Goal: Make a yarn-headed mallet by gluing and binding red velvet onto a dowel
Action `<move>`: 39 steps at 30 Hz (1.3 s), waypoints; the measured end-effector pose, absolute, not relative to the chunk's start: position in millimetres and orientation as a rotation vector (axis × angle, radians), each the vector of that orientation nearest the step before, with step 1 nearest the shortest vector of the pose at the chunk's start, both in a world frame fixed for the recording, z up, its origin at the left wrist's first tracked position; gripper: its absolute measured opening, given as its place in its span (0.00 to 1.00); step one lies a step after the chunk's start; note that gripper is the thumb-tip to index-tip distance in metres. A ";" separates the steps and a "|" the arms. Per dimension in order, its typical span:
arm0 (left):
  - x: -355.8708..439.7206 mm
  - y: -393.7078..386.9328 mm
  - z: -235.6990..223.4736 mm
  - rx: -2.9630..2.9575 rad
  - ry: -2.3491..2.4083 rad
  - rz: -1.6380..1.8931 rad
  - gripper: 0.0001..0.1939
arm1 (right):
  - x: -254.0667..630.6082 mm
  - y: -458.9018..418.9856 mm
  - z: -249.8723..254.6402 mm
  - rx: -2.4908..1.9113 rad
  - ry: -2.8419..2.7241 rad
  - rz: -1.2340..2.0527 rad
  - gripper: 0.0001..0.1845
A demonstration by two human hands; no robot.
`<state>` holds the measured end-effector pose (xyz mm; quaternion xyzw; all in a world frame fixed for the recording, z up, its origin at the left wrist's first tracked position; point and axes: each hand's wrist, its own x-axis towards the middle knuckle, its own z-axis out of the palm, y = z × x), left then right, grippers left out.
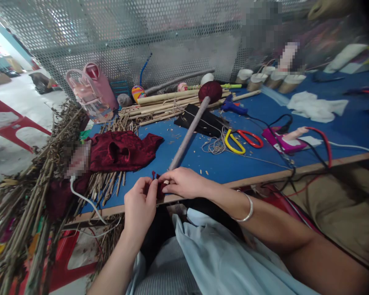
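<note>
My left hand and my right hand meet at the table's near edge. Both pinch a small piece of dark red cloth, partly hidden by the fingers. Just beyond my right hand lies the near end of a grey stick, which slants away across the table. At its far end is a dark red ball-shaped head. A larger dark red patterned cloth lies crumpled to the left. Scissors with yellow and red handles rest right of the stick, beside loose grey string.
The blue table carries thin sticks, a blue glue gun and a magenta box with cables. A pink bottle stands at the back left. Dry stalks lean at the left, near a red stool.
</note>
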<state>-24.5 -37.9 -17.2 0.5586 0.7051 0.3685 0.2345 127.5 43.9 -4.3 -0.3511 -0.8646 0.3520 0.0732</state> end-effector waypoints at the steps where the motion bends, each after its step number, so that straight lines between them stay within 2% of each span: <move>1: -22.7 -38.7 -16.6 1.565 1.932 1.002 0.12 | 126.8 44.8 -5.0 -1.093 -2.567 1.081 0.14; 8: -20.3 -45.6 -23.6 1.951 1.900 0.963 0.07 | 126.3 45.8 -13.7 -1.164 -2.307 1.253 0.35; 12: -26.5 -49.5 -37.5 2.155 1.733 1.054 0.07 | 132.1 44.2 -18.7 -1.034 -2.257 1.307 0.41; 14: -27.3 -50.6 -43.7 2.247 1.674 1.111 0.05 | 135.9 42.6 -22.6 -0.944 -2.216 1.302 0.36; 17: -24.9 -52.0 -49.8 2.328 1.648 1.164 0.05 | 141.3 38.9 -28.4 -0.788 -2.182 1.175 0.15; 19: -22.5 -52.9 -51.0 2.360 1.636 1.170 0.06 | 145.0 36.8 -30.6 -0.673 -2.233 1.011 0.09; 25: -21.7 -53.7 -47.7 2.338 1.654 1.150 0.06 | 160.6 40.5 -30.8 -0.597 -2.448 0.559 0.09; 28: -22.6 -53.7 -48.4 2.279 1.702 1.212 0.10 | 164.8 44.1 -30.8 -0.554 -2.582 0.426 0.11; 30: -21.8 -54.1 -49.6 2.215 1.747 1.228 0.12 | 164.2 45.2 -29.5 -0.549 -2.634 0.398 0.11; 34: -19.4 -54.3 -47.8 2.129 1.812 1.160 0.08 | 158.3 46.1 -21.4 -0.590 -2.684 0.385 0.10; 39: -22.1 -49.9 -37.0 2.193 1.778 0.931 0.08 | 154.0 49.1 -11.6 -0.591 -2.781 0.392 0.08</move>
